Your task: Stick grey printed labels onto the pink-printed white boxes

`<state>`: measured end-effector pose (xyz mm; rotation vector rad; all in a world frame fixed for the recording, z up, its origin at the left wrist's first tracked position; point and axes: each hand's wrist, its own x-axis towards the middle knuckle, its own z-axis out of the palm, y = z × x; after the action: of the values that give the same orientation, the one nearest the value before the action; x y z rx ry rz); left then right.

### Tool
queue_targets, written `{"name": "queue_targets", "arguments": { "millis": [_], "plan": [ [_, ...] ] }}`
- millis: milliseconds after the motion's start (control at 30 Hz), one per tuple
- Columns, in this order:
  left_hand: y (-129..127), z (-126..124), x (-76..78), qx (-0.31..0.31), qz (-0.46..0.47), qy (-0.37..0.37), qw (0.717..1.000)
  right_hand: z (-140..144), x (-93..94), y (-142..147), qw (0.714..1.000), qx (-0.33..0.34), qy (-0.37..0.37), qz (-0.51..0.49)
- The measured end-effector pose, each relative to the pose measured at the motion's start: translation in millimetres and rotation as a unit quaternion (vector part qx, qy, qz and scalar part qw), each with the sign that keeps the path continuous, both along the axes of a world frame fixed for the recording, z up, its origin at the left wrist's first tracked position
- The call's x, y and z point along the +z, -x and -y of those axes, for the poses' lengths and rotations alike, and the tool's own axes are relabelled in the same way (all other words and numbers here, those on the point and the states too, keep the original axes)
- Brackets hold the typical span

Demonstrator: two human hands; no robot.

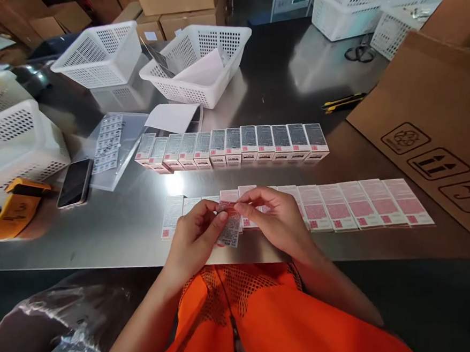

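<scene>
My left hand (196,236) and my right hand (274,218) both pinch one small printed label strip (229,230) just above the near edge of the steel table (265,81). Under and beside my hands runs a near row of flat white-and-pink boxes (361,207), stretching to the right. Behind it stands a far row of small boxes with dark printed tops (237,142), side by side. Two flat boxes (172,214) of the near row lie left of my left hand.
White perforated baskets (198,61) (96,53) (12,139) stand at the back and left. A black phone (75,182), a clear sleeve of label sheets (110,143) and a yellow tool (15,209) lie left. A cardboard box (436,120), a yellow-black knife (342,101) and scissors (360,50) are right.
</scene>
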<state>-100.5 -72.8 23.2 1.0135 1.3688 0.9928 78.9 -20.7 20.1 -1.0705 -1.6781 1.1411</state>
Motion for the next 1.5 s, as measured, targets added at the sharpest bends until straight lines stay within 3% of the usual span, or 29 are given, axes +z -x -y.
{"name": "queue_targets", "arguments": {
  "millis": [167, 300, 533, 733, 833, 1000, 1200, 1367, 1500],
  "plan": [
    [10, -5, -5.5, 0.079, 0.044, 0.036, 0.995, 1, -1.7, 6, 0.983, -0.036, -0.182, 0.007],
    [25, -9, -11.9, 0.132, 0.023, 0.042, 0.990, -4, -0.7, 5, 0.981, -0.062, -0.180, -0.017],
    [27, -8, -15.2, -0.013, -0.117, 0.031, 0.993, -17, -7.3, 13, 0.996, 0.002, 0.005, -0.086],
    [20, -12, -15.6, -0.067, -0.222, -0.041, 0.972, -21, -10.0, 16, 0.990, 0.011, 0.108, -0.085],
    [16, -9, -17.2, -0.062, -0.227, -0.027, 0.972, -23, -8.4, 17, 0.996, -0.006, 0.072, -0.047],
    [7, -4, -11.7, -0.089, -0.250, 0.066, 0.962, -29, -13.1, 17, 0.989, -0.047, -0.056, 0.130],
    [4, -16, -9.8, -0.170, -0.370, 0.116, 0.906, -37, -31.6, 20, 0.968, -0.028, -0.018, 0.249],
    [1, -27, -14.4, -0.227, -0.452, 0.152, 0.849, -39, -36.4, 25, 0.961, -0.047, -0.017, 0.271],
    [-1, -31, -16.2, -0.254, -0.464, 0.173, 0.831, -38, -36.9, 27, 0.958, -0.063, -0.027, 0.277]
  ]
}}
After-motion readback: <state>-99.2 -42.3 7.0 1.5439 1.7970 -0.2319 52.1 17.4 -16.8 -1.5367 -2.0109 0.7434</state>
